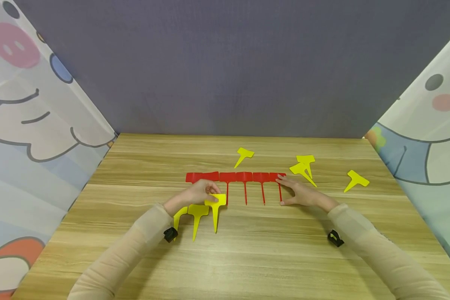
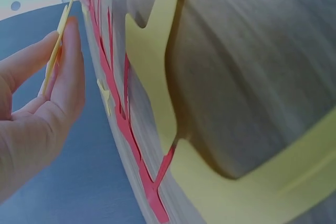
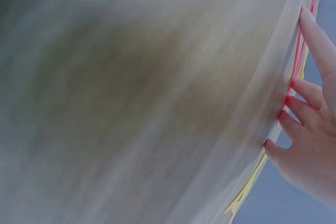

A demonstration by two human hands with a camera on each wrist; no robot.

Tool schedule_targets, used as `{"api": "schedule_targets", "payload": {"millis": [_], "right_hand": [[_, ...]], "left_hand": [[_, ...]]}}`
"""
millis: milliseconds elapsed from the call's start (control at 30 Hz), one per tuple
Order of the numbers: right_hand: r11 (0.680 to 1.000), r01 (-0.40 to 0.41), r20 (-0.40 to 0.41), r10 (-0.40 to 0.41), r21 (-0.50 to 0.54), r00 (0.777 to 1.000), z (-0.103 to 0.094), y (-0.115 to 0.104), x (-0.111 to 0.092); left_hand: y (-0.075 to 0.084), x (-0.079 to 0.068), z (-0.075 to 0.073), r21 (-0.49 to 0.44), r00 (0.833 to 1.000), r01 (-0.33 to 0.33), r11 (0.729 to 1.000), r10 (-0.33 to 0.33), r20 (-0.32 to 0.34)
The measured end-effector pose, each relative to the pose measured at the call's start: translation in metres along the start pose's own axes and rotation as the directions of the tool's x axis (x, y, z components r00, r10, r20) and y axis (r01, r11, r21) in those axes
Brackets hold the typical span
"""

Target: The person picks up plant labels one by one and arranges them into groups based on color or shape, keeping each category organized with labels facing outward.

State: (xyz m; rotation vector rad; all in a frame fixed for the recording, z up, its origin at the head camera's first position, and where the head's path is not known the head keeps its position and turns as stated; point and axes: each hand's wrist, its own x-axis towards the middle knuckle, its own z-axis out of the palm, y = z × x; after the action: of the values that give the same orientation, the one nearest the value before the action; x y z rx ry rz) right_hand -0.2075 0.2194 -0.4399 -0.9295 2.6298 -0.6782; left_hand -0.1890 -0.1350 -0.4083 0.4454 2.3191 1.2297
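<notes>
My left hand (image 1: 198,192) pinches a yellow T-shaped plant label (image 1: 216,210) between thumb and fingers, its pointed stem toward me. In the left wrist view this held label (image 2: 54,59) is seen edge-on, raised off the table. Close by lie two more yellow labels, one whole (image 1: 198,211) and one (image 1: 181,213) partly hidden by the wrist. Several red T-shaped plant labels (image 1: 244,176) form a row, heads side by side. Over the row's right end, my right hand (image 1: 303,194) is spread, fingertips touching the last red label (image 1: 274,177) and the thumb on the table.
Behind the row lies a single yellow label (image 1: 244,153). Two overlapping yellow labels (image 1: 305,159) are beyond the right hand, and another (image 1: 356,180) is farther right. The wooden table (image 1: 247,266) ends at a dark back panel (image 1: 240,75), with printed curtains on both sides.
</notes>
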Motion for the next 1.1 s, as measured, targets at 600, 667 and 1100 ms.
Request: {"api": "schedule_targets", "payload": {"millis": [600, 667, 1100], "right_hand": [[1.000, -0.002, 0.001, 0.002, 0.020, 1.000, 0.000, 0.000, 0.000], [1.000, -0.004, 0.004, 0.004, 0.027, 1.000, 0.000, 0.000, 0.000], [0.999, -0.008, 0.004, 0.007, 0.039, 1.000, 0.000, -0.001, 0.000]], "left_hand": [[-0.008, 0.005, 0.011, 0.156, 0.996, -0.094, 0.983, 0.093, 0.014], [-0.008, 0.005, 0.012, 0.205, 0.993, -0.114, 0.972, 0.114, 0.013], [0.000, 0.004, 0.022, 0.376, 0.995, -0.085, 0.923, 0.101, -0.024]]}}
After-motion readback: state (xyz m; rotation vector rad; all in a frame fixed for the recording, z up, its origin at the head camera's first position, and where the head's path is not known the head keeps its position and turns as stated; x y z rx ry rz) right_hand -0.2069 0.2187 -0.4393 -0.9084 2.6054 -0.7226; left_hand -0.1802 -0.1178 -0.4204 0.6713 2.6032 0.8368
